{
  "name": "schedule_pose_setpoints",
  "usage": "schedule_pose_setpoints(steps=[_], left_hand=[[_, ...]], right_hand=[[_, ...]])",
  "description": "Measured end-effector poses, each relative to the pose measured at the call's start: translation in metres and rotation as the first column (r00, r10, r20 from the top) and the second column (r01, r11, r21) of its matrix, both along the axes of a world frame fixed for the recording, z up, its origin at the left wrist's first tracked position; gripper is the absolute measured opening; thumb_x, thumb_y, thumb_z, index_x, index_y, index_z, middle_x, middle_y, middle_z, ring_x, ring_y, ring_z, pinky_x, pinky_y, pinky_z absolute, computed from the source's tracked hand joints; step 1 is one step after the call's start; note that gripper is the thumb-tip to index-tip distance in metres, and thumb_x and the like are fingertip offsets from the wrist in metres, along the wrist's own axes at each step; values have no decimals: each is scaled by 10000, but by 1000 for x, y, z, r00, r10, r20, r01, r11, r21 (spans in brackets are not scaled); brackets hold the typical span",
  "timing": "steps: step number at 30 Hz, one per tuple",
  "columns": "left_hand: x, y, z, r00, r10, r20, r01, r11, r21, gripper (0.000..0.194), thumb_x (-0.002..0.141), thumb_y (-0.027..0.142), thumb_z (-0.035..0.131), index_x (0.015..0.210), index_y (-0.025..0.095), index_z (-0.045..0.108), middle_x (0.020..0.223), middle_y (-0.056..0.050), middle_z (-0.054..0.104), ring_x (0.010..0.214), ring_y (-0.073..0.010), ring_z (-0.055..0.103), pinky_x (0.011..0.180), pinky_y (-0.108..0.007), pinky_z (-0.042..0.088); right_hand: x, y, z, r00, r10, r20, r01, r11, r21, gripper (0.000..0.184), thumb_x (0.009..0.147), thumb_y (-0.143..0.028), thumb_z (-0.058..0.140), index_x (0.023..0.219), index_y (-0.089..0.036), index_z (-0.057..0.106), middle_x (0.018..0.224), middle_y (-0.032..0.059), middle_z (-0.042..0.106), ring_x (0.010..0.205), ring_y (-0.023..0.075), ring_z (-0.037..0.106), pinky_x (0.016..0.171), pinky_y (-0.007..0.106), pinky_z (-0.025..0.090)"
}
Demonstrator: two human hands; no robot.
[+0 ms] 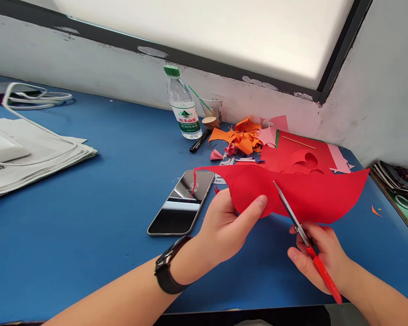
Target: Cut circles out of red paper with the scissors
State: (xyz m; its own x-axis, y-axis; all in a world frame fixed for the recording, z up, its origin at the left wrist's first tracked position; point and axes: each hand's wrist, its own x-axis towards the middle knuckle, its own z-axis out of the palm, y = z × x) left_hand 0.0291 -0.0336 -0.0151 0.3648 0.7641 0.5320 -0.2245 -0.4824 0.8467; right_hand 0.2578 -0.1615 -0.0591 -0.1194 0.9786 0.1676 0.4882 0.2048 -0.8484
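A sheet of red paper (313,194) is held up above the blue table, its left part cut along a curve with a thin strip dangling. My left hand (229,226) grips it near the rounded part, thumb on top and fingers behind. In my right hand (321,253) are scissors (301,231) with red handles, their blades pointing up and left across the paper. The blade tips lie near the middle of the sheet, beside the curved edge. How far the blades are apart is hard to make out.
A phone (182,203) lies left of the paper. Behind stand a water bottle (184,106) and a plastic cup (212,108), near a black marker (200,141). Orange scraps (246,136) and red sheets (292,151) cover the back right. Newspapers (54,154) and a white cable (37,120) lie left.
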Motion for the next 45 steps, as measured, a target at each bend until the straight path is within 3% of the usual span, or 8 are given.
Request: schedule_pose_setpoints(steps=[5, 9, 17, 27, 35, 45], left_hand=[[1, -2, 5, 999, 27, -24, -28, 999, -39, 209, 972, 212, 666, 767, 227, 702, 770, 9, 735, 706, -170, 646, 737, -290, 586], [0, -4, 8, 998, 36, -49, -38, 998, -45, 240, 971, 262, 677, 734, 227, 677, 718, 5, 707, 659, -172, 617, 699, -298, 592], [-1, -4, 3, 996, 58, -75, -61, 997, -39, 222, 990, 305, 691, 784, 226, 714, 763, -15, 754, 705, -196, 664, 702, -316, 607], [-1, 1, -4, 995, 39, -87, -39, 999, 4, 289, 1023, 331, 675, 757, 222, 650, 727, 6, 669, 668, -172, 598, 663, -301, 571], [-3, -4, 2, 989, 66, -129, -66, 998, 3, 368, 1033, 425, 674, 723, 234, 621, 678, -5, 641, 657, -188, 575, 654, -320, 563], [-1, -4, 6, 993, 48, -108, -44, 998, 42, 303, 1042, 368, 671, 770, 236, 647, 727, 7, 686, 666, -173, 586, 642, -293, 551]], right_hand=[[1, 2, -1, 999, -33, 21, 32, 998, 50, 170, 1011, -439, 720, 1172, -386, 724, 671, 3, 506, 543, 187, 455, 518, 410, 420], [1, 2, -2, 1000, -5, 15, 4, 998, 70, 139, 1035, -428, 689, 1162, -374, 707, 674, -4, 467, 543, 188, 428, 507, 407, 406], [0, 1, -3, 1000, -20, 12, 20, 999, 25, 143, 1023, -448, 698, 1126, -354, 732, 658, -7, 457, 544, 190, 406, 509, 409, 392], [0, -1, 1, 999, 30, 13, -30, 1000, -6, 125, 1057, -441, 674, 1159, -370, 665, 689, -21, 433, 573, 194, 362, 522, 410, 378], [0, 0, 2, 999, 30, 12, -30, 1000, -3, 133, 1037, -433, 686, 1155, -372, 689, 649, -26, 432, 537, 186, 370, 498, 398, 373], [0, 0, 0, 1000, 23, 5, -23, 999, 25, 158, 1026, -425, 694, 1174, -370, 699, 643, -22, 455, 529, 185, 385, 496, 396, 371]])
